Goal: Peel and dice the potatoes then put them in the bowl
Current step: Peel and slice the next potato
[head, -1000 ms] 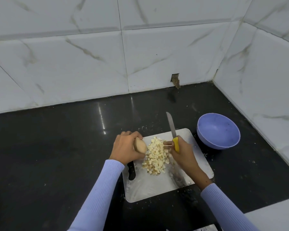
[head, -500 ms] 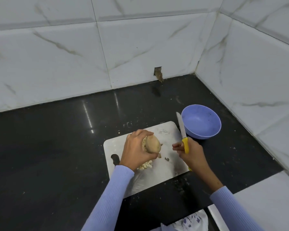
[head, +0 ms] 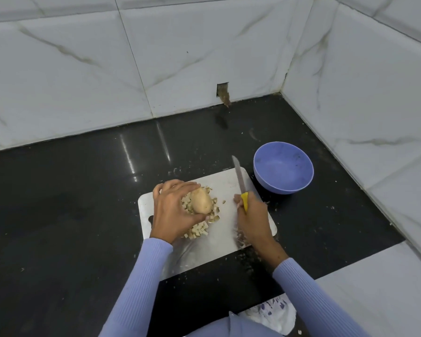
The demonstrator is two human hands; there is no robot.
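Potato (head: 201, 200), whole and unpeeled, sits in the left hand (head: 174, 210), whose fingers and thumb curl round it above the board (head: 219, 246). Under and beside it lies the dice pile (head: 199, 229), partly covered by that hand. The right hand (head: 252, 216) grips the yellow handle of the knife (head: 240, 178), fingers wrapped round it; the blade points away from the person, its tip past the board's far edge and just beside the bowl (head: 283, 167). The bowl stands on the black counter (head: 71, 215) off the board's far right corner, and no dice can be seen in it.

Against half a second ago, the potato is turned more lengthwise and more of the pile shows around the hand. The knife keeps much the same upright line, and the bowl has not moved on the counter.

How much of the pile lies beneath the left palm cannot be told. The board's dark handle hole is mostly hidden by the left wrist. Most of the knife handle is buried in the right fist. At the bottom edge a white patterned bag (head: 275, 314) is partly hidden by clothing.
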